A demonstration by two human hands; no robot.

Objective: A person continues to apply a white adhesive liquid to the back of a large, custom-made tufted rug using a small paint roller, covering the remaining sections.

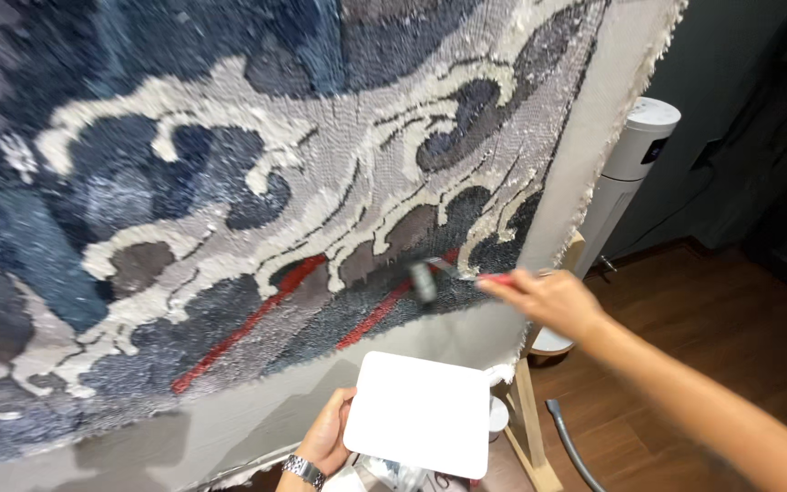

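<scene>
**Brush at the rug's lower edge**

Against the tufted rug of blue, grey and cream waves with red stripes (229,228), stretched on a wooden frame (530,428), the right hand (548,296) is closed around a red-handled brush (439,273), arm extended and the blurred head touching the pile. A hard stroke might pull loops loose. Below, the left hand (325,437) grips a white rounded plastic tray (421,410), wrist bent upward; tilting might spill anything it holds.

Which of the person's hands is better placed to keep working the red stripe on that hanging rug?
Probably the right hand: it holds a red-handled tool with its head against the rug beside the red stripe. The left hand is lower, gripping a white board.
</scene>
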